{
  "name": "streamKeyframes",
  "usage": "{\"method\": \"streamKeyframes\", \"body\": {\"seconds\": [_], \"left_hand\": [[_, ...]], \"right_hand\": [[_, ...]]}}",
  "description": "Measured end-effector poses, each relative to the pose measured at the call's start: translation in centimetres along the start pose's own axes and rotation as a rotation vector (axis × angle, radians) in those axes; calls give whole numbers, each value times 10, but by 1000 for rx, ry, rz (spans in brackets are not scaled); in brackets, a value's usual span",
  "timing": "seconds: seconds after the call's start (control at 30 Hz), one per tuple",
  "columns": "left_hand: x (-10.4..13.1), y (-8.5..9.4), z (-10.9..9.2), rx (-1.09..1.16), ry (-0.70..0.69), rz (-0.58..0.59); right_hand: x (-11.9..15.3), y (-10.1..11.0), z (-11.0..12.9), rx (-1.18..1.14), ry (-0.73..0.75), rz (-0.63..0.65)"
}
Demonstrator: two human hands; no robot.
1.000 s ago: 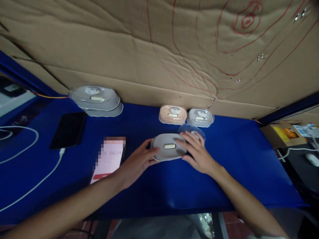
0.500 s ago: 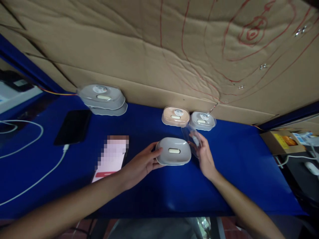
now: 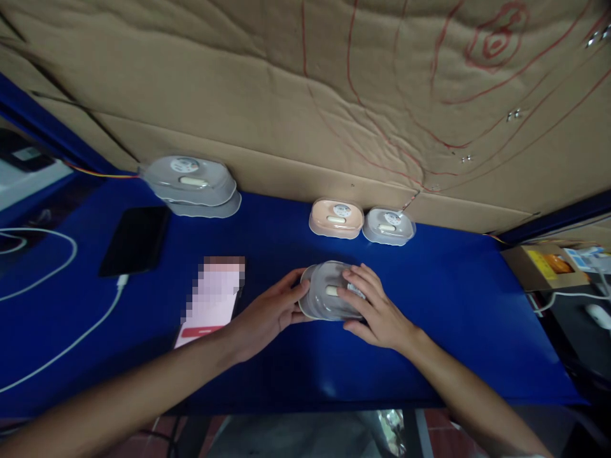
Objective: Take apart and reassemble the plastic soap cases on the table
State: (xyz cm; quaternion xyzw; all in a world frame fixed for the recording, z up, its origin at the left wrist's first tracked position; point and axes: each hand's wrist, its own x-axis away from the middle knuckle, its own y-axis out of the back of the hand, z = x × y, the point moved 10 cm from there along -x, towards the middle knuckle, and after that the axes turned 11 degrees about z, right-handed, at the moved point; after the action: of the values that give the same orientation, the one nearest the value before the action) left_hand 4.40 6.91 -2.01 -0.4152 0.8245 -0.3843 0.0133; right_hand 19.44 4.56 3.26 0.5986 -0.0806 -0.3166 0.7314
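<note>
My left hand [image 3: 279, 305] grips the left end of a grey oval dish [image 3: 307, 300], thumb on its rim and fingers beneath. A short cream-white bar shows at the dish's middle. Over the dish lies a clear plastic lid [image 3: 323, 273] with a round label, shifted a little to the right so the dish's left edge stays uncovered. My right hand [image 3: 377, 308] holds this lid from above, its fingers spread across the top and partly hiding the label. Whether the lid is seated on the rim, I cannot tell.
Against the cardboard wall [image 3: 267, 102] stand a peach lidded dish [image 3: 329, 226], a grey lidded dish [image 3: 398, 234] and a stack of grey ones [image 3: 205, 207]. A lit phone [image 3: 212, 299] and a dark phone [image 3: 136, 238] on a white cable lie left. An open carton [image 3: 529, 270] sits right.
My right hand has brought the clear lid leftward from beside the dish, turning it from tilted to flat over the dish. My left hand keeps its grip in about the same place.
</note>
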Motion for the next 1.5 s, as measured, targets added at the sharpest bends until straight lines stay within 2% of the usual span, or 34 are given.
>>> {"method": "streamKeyframes", "body": {"seconds": [0.27,0.37,0.43,0.53,0.6,0.67,0.77,0.9,1.0,1.07,1.17,1.33,1.4,1.5], "left_hand": [[-3,8,6,21,2,-14],[0,14,3,-84,1,-73],[1,16,-5,-261,-20,-120],[-6,6,-23,-625,-90,-84],[-14,-7,-45,-931,-217,-61],[-25,-18,-70,-1254,-370,-90],[-52,-18,-95,-1560,-466,-120],[-92,7,-111,-1614,-375,-149],[-101,16,-115,-1592,-342,-163],[-94,14,-112,-1603,-350,-139],[-68,10,-100,-1598,-347,-88],[-17,8,-73,-1444,-272,-74],[-6,3,-61,-1373,-267,-45],[-2,-6,-49,-1338,-290,-19]], "right_hand": [[-4,2,-4,-20,-35,-4],[-6,2,-4,37,-42,13],[-6,5,-6,50,-55,17],[2,11,-12,17,-109,41],[15,14,-18,-7,-162,71],[37,20,-28,7,-236,92],[86,36,-60,126,-398,72],[170,79,-131,313,-664,-77],[221,108,-187,346,-792,-202],[236,118,-213,311,-807,-261],[226,118,-232,255,-768,-278],[169,96,-224,193,-680,-252],[144,85,-219,177,-662,-246],[103,71,-210,169,-660,-228]]}}
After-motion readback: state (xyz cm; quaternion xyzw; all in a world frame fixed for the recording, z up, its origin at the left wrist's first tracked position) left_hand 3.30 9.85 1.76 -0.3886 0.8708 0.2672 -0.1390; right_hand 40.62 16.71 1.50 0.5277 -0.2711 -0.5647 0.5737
